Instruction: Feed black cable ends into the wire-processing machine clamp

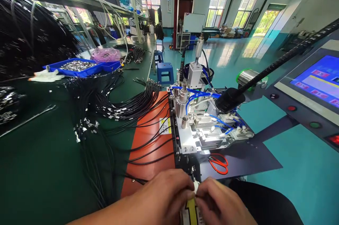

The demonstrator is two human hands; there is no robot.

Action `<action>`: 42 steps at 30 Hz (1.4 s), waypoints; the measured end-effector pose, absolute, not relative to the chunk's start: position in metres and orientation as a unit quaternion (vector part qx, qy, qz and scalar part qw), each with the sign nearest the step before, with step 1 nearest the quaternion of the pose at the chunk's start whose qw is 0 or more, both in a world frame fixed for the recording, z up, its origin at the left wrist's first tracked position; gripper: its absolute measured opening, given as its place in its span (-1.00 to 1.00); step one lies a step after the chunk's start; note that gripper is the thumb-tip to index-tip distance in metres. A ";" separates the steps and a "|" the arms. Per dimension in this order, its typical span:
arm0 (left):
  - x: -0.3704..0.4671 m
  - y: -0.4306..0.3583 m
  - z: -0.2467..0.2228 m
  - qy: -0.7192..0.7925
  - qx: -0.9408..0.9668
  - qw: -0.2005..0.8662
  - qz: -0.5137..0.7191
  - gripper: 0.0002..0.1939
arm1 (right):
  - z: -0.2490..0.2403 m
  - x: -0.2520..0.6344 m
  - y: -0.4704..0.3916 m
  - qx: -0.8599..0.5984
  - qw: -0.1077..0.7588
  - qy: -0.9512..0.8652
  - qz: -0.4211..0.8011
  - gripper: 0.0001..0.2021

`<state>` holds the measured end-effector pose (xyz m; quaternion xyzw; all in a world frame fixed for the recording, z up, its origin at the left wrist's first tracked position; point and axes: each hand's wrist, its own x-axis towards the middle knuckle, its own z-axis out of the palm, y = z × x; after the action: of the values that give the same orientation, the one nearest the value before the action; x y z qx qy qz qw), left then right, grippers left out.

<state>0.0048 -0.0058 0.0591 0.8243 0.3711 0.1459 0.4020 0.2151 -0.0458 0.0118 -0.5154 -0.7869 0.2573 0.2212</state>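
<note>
Through the head view, I have my left hand (172, 186) and right hand (224, 200) nearly meeting beside a small pale piece (196, 185), above a yellow strip (191, 211); the bent fingers seem to steady it from both sides. They hide the contact, so I cannot tell whether either grip is clamped on it. Thin, glossy black cables (152, 143) lie spaced across the smooth orange mat (150, 172), probably to avoid tangling. Beside them sit the machined-metal fixture (212, 129) and red-handled scissors (219, 163). The desk (60, 179) is matte green.
</note>
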 end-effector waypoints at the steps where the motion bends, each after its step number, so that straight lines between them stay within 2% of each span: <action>1: 0.007 -0.006 0.053 0.361 0.828 0.398 0.161 -0.88 | 0.014 0.220 -0.044 -0.524 0.230 -0.770 0.283 -0.88; 4: 0.012 -0.008 0.032 0.362 0.835 0.356 0.212 -0.86 | 0.010 0.224 -0.043 -0.544 0.302 -0.718 0.312 -0.89; 7: 0.017 -0.008 0.019 0.383 0.825 0.330 0.252 -0.83 | -0.001 0.224 -0.048 -0.591 0.372 -0.654 0.292 -0.80; 11: 0.019 -0.007 0.015 0.397 0.814 0.323 0.272 -0.82 | -0.010 0.224 -0.055 -0.617 0.411 -0.623 0.251 -0.79; 19: 0.018 -0.009 0.008 0.397 0.803 0.330 0.296 -0.83 | -0.010 0.215 -0.057 -0.604 0.446 -0.615 0.241 -0.81; 26: 0.019 -0.012 0.009 0.387 0.823 0.274 0.314 -0.83 | -0.010 0.211 -0.059 -0.603 0.460 -0.598 0.259 -0.80; 42: 0.018 -0.010 0.005 0.387 0.829 0.284 0.286 -0.80 | -0.009 0.206 -0.059 -0.602 0.445 -0.612 0.257 -0.76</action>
<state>0.0184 -0.0103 0.0050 0.8295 0.3867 0.2858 0.2841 0.2060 -0.0586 -0.0088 -0.6018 -0.6115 0.2567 0.4450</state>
